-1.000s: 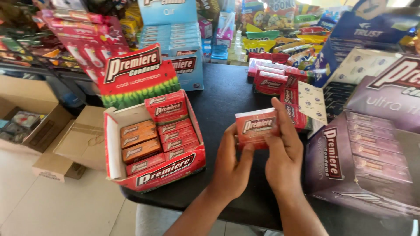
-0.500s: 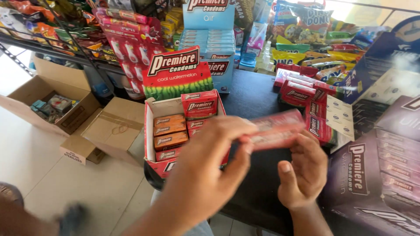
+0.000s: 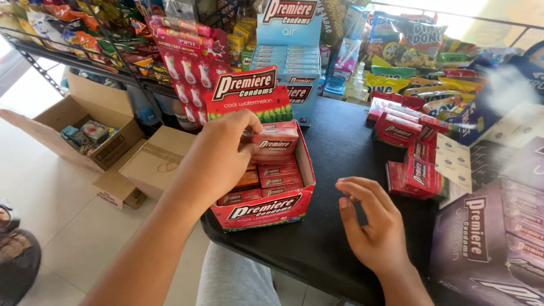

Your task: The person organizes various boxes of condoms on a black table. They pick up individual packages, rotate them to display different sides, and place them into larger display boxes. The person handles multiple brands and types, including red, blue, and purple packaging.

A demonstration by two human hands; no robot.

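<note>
The small red packet [image 3: 276, 143] is now gripped by the left hand [image 3: 218, 150] alone and is held over the back row of the red display box [image 3: 263, 209], no longer out between both hands over the desk [image 3: 334, 147]. At four o'clock the right hand [image 3: 371, 224] hangs empty, its fingers [image 3: 354, 190] loosely spread. Loose red packets [image 3: 419, 170] lie at three o'clock.

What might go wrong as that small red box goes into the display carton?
The red display carton sits at the black table's front edge, so a push from the left hand might slide it off. The small red box rides on top of the rows and may sit proud. The right hand steadies nothing.
</note>
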